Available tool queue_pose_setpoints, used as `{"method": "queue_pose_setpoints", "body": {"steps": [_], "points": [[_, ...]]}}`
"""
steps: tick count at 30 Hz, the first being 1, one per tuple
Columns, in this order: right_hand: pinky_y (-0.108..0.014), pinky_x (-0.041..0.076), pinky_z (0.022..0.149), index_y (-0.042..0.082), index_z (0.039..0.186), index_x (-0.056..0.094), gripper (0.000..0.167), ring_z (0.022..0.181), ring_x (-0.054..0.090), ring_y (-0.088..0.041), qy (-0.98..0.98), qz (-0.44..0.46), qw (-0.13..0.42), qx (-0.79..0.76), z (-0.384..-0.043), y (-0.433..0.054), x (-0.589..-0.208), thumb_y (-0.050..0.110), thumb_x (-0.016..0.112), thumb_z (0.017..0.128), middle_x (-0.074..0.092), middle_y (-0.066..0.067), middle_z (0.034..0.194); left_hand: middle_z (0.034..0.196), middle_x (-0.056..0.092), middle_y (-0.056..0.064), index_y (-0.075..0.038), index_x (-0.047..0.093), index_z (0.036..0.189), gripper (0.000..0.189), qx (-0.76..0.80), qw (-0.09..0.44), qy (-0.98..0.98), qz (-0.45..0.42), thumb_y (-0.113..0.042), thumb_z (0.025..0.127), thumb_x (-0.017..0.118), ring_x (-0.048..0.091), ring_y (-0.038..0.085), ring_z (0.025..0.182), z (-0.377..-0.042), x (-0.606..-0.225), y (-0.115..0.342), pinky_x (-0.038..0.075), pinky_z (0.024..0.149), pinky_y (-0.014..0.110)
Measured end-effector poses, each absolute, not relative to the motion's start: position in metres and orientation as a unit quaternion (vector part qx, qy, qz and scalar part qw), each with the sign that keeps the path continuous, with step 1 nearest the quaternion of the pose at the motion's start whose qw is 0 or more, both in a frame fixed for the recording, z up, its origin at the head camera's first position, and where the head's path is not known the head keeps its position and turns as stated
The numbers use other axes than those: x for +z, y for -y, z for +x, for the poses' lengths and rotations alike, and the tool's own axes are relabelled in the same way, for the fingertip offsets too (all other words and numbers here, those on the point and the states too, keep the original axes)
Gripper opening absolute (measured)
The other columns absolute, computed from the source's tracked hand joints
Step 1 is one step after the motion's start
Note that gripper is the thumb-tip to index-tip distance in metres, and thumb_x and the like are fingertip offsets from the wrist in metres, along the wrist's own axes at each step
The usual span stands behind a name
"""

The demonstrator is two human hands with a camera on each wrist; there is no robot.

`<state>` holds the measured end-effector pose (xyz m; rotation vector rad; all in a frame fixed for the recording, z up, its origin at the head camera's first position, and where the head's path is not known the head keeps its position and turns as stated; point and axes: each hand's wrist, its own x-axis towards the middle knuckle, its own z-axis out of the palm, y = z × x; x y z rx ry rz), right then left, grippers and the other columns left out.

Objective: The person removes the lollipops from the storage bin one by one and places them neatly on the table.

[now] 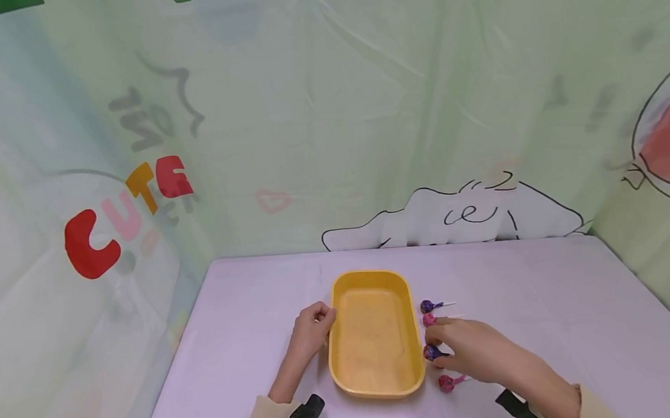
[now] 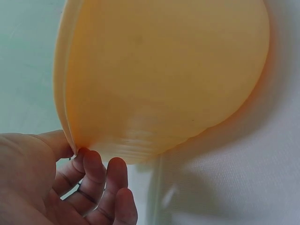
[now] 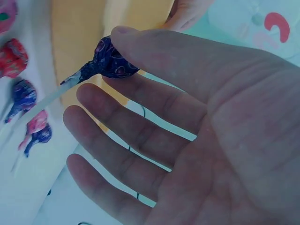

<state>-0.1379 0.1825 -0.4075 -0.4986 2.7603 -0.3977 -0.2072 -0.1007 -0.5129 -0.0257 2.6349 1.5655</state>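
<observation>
A yellow plastic tray [image 1: 374,340] lies on the table, its inside bare. At its left side, my left hand [image 1: 312,331] pinches the rim between thumb and index finger; the left wrist view shows the other fingers loosely bent under the edge. Over the tray's right edge, my right hand [image 1: 478,350] pinches a dark-blue wrapped lollipop [image 3: 112,61] by its head, thumb against index finger. Its white stick [image 3: 42,105] points away from the palm, and the remaining fingers are spread beneath.
More lollipops lie in a column along the tray's right side: a blue one [image 1: 426,306] farthest off, a pink one [image 1: 429,320] behind my right hand, a red-pink one [image 1: 446,383] nearest. A pale cloth covers the table [image 1: 248,318]; a printed curtain [image 1: 302,118] hangs behind.
</observation>
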Motion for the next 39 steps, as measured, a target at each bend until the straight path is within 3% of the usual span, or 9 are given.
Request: {"method": "queue_pose_setpoints", "body": {"steps": [5,20,31,39], "points": [[-0.046,0.056,0.089,0.019,0.102,0.072,0.027,0.09,0.062,-0.015,-0.962,-0.139,0.186,-0.145,-0.129,-0.193,-0.416,0.021,0.085,0.078,0.068,0.006,0.099,0.074,0.052,-0.001,-0.01,0.062,0.086,0.022,0.512,0.038,-0.858,-0.004,-0.026,0.1,0.06,0.049,0.012,0.062,-0.208,-0.513,0.101,0.039,0.054,0.022],[-0.04,0.057,0.083,0.024,0.097,0.075,0.021,0.074,0.053,-0.012,-0.947,-0.105,0.273,-0.131,-0.1,-0.192,-0.462,0.023,0.084,0.078,0.062,0.01,0.081,0.074,0.052,-0.001,-0.01,0.061,0.086,0.022,0.513,0.039,-0.858,0.0,-0.026,0.1,0.059,0.048,0.012,0.062,-0.209,-0.514,0.103,0.039,0.054,0.022],[-0.036,0.057,0.078,0.023,0.097,0.076,0.019,0.072,0.051,-0.014,-0.948,-0.102,0.277,-0.119,-0.101,-0.194,-0.48,0.021,0.083,0.08,0.057,0.007,0.078,0.073,0.052,-0.002,-0.01,0.061,0.085,0.023,0.511,0.038,-0.859,0.004,-0.027,0.1,0.059,0.048,0.011,0.061,-0.208,-0.513,0.103,0.039,0.053,0.021],[-0.045,0.057,0.083,0.021,0.1,0.074,0.025,0.078,0.056,-0.015,-0.941,-0.066,0.296,-0.152,-0.095,-0.196,-0.466,0.027,0.084,0.078,0.064,0.006,0.088,0.079,0.06,-0.001,-0.012,0.063,0.091,0.036,0.493,0.03,-0.87,0.001,-0.045,0.101,0.055,0.054,0.011,0.065,-0.204,-0.516,0.117,0.045,0.056,0.024]]}}
